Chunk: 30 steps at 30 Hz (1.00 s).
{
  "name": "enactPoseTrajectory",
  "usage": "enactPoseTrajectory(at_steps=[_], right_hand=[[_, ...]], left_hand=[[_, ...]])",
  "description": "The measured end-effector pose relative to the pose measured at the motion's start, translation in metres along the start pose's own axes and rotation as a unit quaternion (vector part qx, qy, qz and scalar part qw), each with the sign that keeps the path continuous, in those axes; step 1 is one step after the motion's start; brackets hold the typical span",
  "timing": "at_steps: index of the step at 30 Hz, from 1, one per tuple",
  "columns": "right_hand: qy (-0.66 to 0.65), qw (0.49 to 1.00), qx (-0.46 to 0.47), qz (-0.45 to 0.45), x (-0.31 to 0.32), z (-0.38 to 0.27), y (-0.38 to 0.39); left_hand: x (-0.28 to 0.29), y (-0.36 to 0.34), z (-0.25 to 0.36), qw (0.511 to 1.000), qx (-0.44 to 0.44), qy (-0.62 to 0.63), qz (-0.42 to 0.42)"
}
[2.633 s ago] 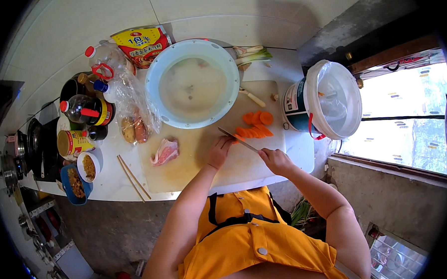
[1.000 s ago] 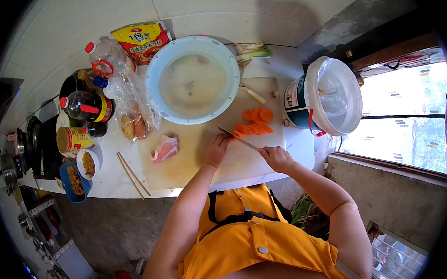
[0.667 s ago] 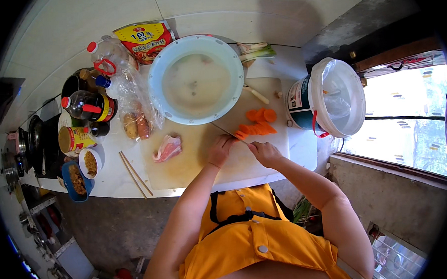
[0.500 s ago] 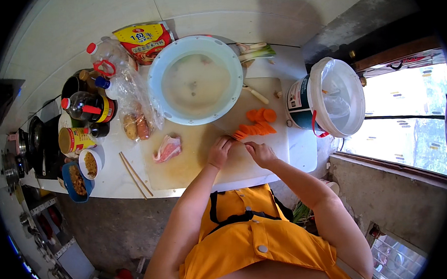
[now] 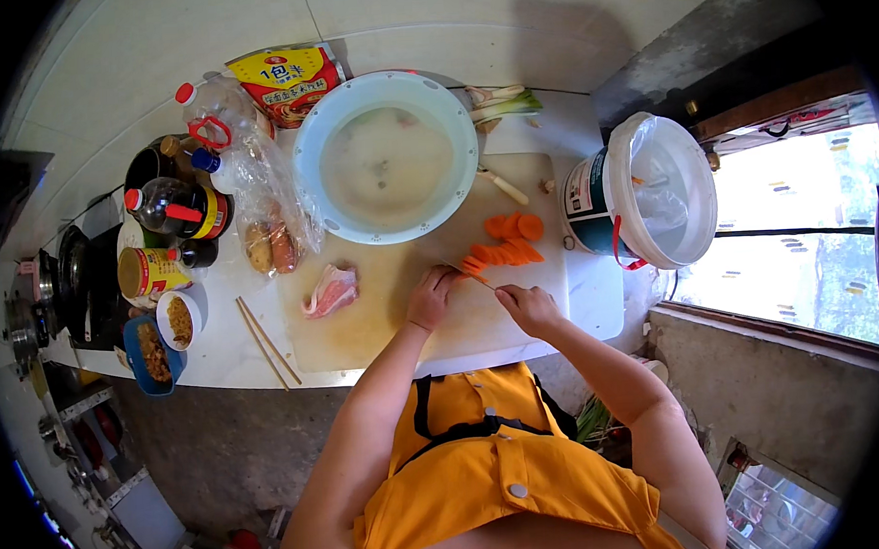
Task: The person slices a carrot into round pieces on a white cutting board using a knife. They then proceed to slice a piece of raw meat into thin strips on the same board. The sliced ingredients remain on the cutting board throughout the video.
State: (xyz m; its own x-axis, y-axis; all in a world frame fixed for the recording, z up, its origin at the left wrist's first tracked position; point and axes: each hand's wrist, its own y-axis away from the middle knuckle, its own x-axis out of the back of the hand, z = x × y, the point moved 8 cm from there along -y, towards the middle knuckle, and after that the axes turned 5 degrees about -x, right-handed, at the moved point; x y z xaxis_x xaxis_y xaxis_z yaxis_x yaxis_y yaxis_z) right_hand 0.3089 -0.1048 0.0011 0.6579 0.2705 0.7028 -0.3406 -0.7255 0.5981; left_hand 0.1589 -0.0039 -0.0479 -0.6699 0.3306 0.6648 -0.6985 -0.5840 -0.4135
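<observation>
My right hand (image 5: 531, 311) is closed around the handle of a knife, over the near side of a pale cutting board (image 5: 384, 346). The thin knife blade (image 5: 480, 279) points toward the upper left and shows almost edge-on. Just left of the blade, my left hand (image 5: 429, 298) presses down with curled fingers; what lies under them is hidden. Cut carrot pieces (image 5: 472, 265) lie against the blade's far side. More carrot slices (image 5: 507, 253) overlap in a row beyond it, with round ones (image 5: 516, 226) behind. To the left sits a piece of raw meat (image 5: 330, 291).
A light-blue basin (image 5: 309, 207) of cloudy water overlaps the board's far edge. A white bucket (image 5: 593, 199) stands right. Peeled white stalk (image 5: 503, 186) and green onions (image 5: 506, 105) lie behind. Chopsticks (image 5: 263, 343), bowls (image 5: 197, 334), bagged potatoes (image 5: 270, 250) and sauce bottles (image 5: 186, 202) occupy the left.
My right hand has shifted slightly right and down with the knife, and more of the blade shows between the hands. My left hand has hardly moved.
</observation>
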Motion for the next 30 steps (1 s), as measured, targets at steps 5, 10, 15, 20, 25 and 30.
enactPoseTrajectory(at_steps=[5,10,15,20,25,30], right_hand=[[0.007,1.000,-0.011,-0.011,0.016,0.003,0.023],[0.004,1.000,-0.014,-0.017,0.016,0.011,0.025],[0.005,1.000,0.016,-0.020,0.008,0.019,0.018],[0.011,0.999,0.018,-0.037,0.015,0.009,0.015],[0.000,0.999,0.014,-0.035,0.001,0.003,-0.001],[0.007,0.999,0.030,-0.010,-0.013,-0.021,-0.023]], left_hand=[[0.000,0.001,-0.001,1.000,-0.002,0.003,0.023],[0.001,0.000,-0.001,1.000,0.003,0.014,0.027],[0.004,-0.003,0.003,0.999,0.003,0.014,0.029],[0.000,0.000,-0.002,1.000,0.004,0.009,0.026],[-0.002,0.001,-0.002,1.000,-0.006,0.003,0.021],[0.001,0.002,0.001,1.000,-0.004,-0.002,0.013]])
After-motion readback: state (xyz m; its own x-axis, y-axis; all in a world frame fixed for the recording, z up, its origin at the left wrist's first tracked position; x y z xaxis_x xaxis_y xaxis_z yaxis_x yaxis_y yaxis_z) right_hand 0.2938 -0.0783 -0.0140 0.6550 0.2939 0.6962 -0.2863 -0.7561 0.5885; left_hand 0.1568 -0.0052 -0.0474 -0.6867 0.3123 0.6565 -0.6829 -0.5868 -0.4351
